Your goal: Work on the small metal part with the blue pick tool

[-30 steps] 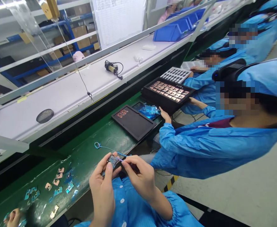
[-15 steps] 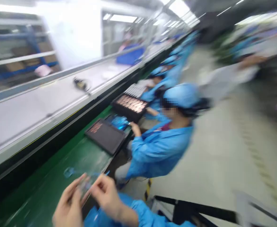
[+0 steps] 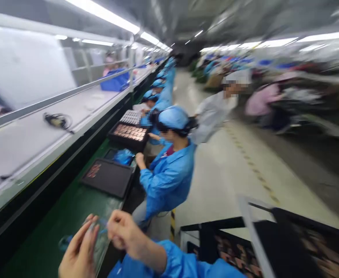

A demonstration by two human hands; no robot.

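My left hand [image 3: 79, 249] is at the bottom left above the green bench [image 3: 56, 220], its fingertips pinched on a small thing too blurred to name. Just to its right, my right hand [image 3: 125, 233] is closed, with a thin bluish strip or film [image 3: 103, 224] at its fingertips, between the two hands. The hands are apart. A blue round item [image 3: 65, 242] lies on the bench behind my left hand.
A black tray [image 3: 108, 177] with small pinkish parts lies ahead, beside a blue bag [image 3: 123, 156] and a tray of shiny pieces [image 3: 130, 132]. A co-worker [image 3: 169, 173] sits close on the right. Racked trays [image 3: 238, 251] stand bottom right.
The view has swung up and right, so trays and co-worker appear further left. My hands stay low, slightly further apart. A person in white now shows in the aisle more clearly.
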